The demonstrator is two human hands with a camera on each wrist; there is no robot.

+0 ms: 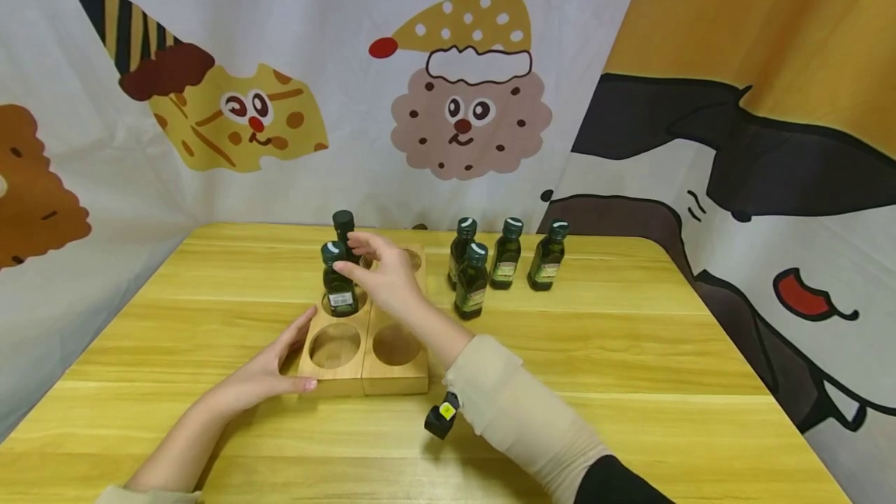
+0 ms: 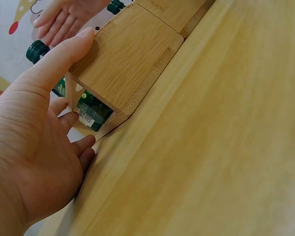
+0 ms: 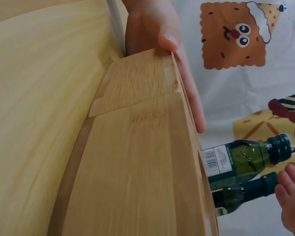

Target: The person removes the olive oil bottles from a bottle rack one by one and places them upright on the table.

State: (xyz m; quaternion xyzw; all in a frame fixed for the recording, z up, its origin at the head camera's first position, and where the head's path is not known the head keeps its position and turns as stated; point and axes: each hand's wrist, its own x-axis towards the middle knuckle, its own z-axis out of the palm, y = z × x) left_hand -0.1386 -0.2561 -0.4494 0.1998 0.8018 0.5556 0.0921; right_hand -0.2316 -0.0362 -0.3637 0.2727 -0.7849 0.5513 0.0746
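Left grip (image 2: 39,142), loosely parted, touches the rack edge (image 2: 115,24); right grip (image 1: 386,278) spreads empty near bottles (image 1: 339,284), tabletop (image 1: 630,348) stretching right.

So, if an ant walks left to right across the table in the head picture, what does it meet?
Left hand, wooden holder with round holes, overlapping pair of green-capped bottles, second-from-right green-capped bottle, rightmost green-capped bottle.

Wears wrinkled beige cuffs (image 1: 528,414) behind both bare hands (image 1: 385,277), a black sleeve (image 1: 619,482) beyond the right cuff, and a black wrist camera (image 1: 438,423) with a yellow square (image 1: 447,411).
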